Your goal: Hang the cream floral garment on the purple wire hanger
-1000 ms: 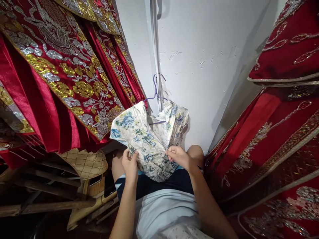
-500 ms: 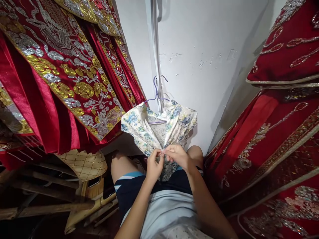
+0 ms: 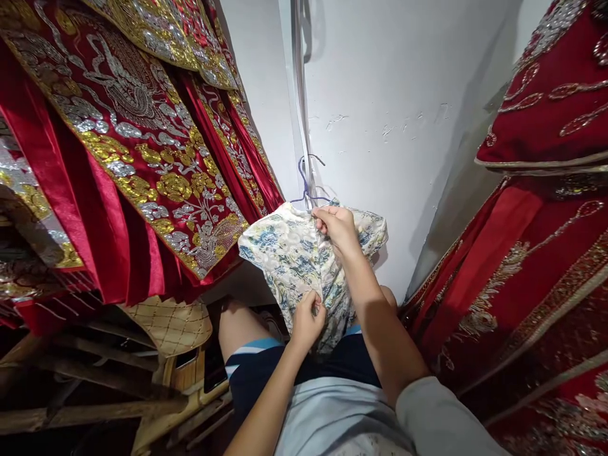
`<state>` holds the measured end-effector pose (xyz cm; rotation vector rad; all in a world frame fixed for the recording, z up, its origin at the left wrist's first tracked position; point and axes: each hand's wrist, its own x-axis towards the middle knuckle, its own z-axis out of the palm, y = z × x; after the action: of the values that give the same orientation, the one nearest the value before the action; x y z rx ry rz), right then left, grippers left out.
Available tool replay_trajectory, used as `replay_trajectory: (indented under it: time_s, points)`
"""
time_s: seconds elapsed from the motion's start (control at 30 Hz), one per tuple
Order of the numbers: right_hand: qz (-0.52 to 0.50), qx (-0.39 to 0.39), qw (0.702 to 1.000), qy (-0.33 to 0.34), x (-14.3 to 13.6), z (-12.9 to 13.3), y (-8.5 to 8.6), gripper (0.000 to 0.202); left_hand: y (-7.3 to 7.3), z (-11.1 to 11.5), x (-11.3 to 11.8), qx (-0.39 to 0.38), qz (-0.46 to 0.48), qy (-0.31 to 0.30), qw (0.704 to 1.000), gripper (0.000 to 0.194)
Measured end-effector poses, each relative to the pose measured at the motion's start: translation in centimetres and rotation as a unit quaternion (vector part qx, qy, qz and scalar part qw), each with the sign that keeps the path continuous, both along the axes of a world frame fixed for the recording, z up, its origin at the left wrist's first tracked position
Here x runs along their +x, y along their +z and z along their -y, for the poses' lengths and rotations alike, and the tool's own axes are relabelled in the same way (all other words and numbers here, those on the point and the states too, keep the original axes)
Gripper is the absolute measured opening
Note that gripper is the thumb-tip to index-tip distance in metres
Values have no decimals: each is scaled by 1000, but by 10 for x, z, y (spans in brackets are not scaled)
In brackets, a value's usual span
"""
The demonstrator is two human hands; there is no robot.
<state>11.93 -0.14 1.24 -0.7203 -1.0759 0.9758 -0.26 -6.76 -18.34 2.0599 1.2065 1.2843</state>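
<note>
A white dress [image 3: 285, 250] with blue and yellow flowers hangs upright in front of me on a purple hanger [image 3: 304, 180]. Its front-facing opening is closed along a thin zipper line [image 3: 319, 266]. At the neckline, my right hand [image 3: 336, 228] pinches the top of that line; the zipper pull itself is hidden by my fingers. Lower down, my left hand [image 3: 310, 316] grips the dress fabric beside the zipper's lower part, thumb and fingers closed. The dress's lower part hangs between my knees.
Red embroidered garments [image 3: 166, 158] with gold and silver sequins hang at the left, and more red beaded garments [image 3: 503, 253] at the right. A white wall [image 3: 380, 82] with a narrow vertical strip stands behind. A bamboo chair [image 3: 185, 392] is at lower left.
My right hand has moved up from beside my left hand to the neckline. The dress's V-shaped gap has closed along the zipper. The left hand still grips low on the dress.
</note>
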Motion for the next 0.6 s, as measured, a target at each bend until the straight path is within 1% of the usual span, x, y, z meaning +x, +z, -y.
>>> replay_trajectory:
  time_s: [0.03, 0.07, 0.1, 0.13, 0.17, 0.2, 0.23, 0.3, 0.33, 0.37, 0.4, 0.43, 0.47, 0.53, 0.57, 0.6]
  points:
    - [-3, 5, 1000, 9, -1, 3, -2, 18, 3, 0, -2, -12, 13, -10, 1000, 10]
    - [-6, 8, 1000, 19, -1, 7, -5, 19, 11, -1, -4, -21, 27, -20, 999, 8]
    - [-7, 10, 1000, 26, -1, 11, -8, 21, 23, -2, -6, -20, 41, -27, 999, 8]
    - [-7, 12, 999, 29, -1, 16, -11, 22, 40, -3, -7, -6, 56, -26, 998, 10]
    - [-4, 12, 999, 29, 0, 19, -13, 23, 60, -6, -9, 25, 68, -18, 997, 14]
    - [0, 12, 1000, 27, 1, 22, -13, 23, 84, -9, -11, 71, 74, -5, 995, 17]
    - [6, 14, 1000, 25, 1, 25, -12, 24, 109, -14, -13, 129, 81, 18, 988, 20]
    - [18, 24, 999, 23, 4, 28, -7, 26, 157, -27, -15, 218, 62, 44, 973, 29]
    - [23, 31, 999, 24, 5, 29, -4, 28, 176, -33, -16, 250, 40, 41, 967, 30]
    - [25, 37, 999, 27, 6, 28, -2, 30, 192, -40, -15, 265, 2, 26, 964, 27]
    - [23, 41, 998, 31, 7, 27, -1, 32, 204, -45, -15, 280, -35, 19, 959, 23]
    - [17, 42, 998, 40, 7, 26, -2, 34, 211, -48, -13, 292, -70, 16, 954, 21]
    - [9, 40, 998, 48, 7, 23, -5, 35, 216, -50, -12, 303, -99, 22, 947, 19]
    - [-6, 24, 998, 56, 5, 18, -18, 37, 218, -51, -10, 328, -124, 54, 935, 16]
    - [-7, 12, 998, 54, 3, 17, -27, 36, 217, -50, -11, 338, -112, 72, 932, 14]
    - [-5, -1, 999, 50, 2, 16, -38, 34, 216, -50, -14, 344, -82, 89, 931, 13]
